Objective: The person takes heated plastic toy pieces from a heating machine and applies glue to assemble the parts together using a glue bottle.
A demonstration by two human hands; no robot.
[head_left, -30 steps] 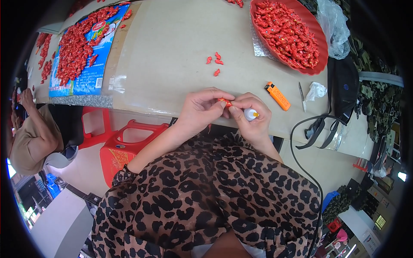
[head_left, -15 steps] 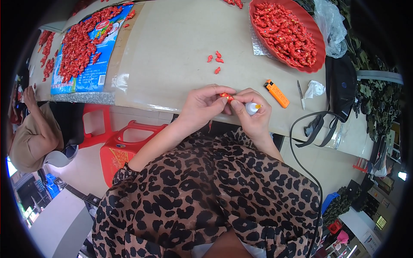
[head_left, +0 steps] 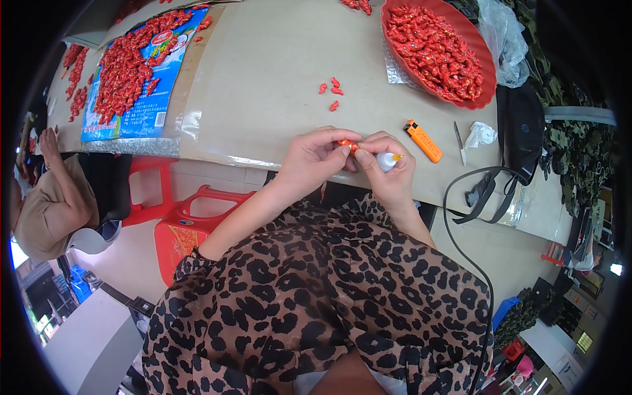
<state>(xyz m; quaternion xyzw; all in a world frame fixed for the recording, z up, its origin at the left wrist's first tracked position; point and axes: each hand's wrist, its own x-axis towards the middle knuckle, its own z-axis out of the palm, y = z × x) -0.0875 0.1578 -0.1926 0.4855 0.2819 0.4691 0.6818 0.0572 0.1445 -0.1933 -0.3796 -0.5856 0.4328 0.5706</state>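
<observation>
Just over the table's near edge, my left hand (head_left: 311, 161) and my right hand (head_left: 394, 187) meet, fingertips pinched on a small glossy red ornament (head_left: 348, 144) with gold marks. Its exact shape is partly covered by my fingers. My right hand also keeps a small white squeeze bottle (head_left: 385, 161) with a yellow tip tucked between its fingers and palm. Beyond my hands, several similar loose red pieces (head_left: 334, 105) lie on the table (head_left: 263, 85).
A red bowl (head_left: 490, 82) heaped with red pieces stands at far right. Nearer lie an orange lighter (head_left: 424, 142), a thin blade-like tool (head_left: 459, 141), crumpled tissue (head_left: 482, 135) and a black strap bag (head_left: 520, 131). Red pieces cover a blue sheet (head_left: 141, 125) at left. Red stools (head_left: 181, 230) and a seated person (head_left: 56, 204) are left.
Both hands stay nearly in place around the red ornament. The bottle in my right hand has tilted very slightly, and the whole view has shifted a little.
</observation>
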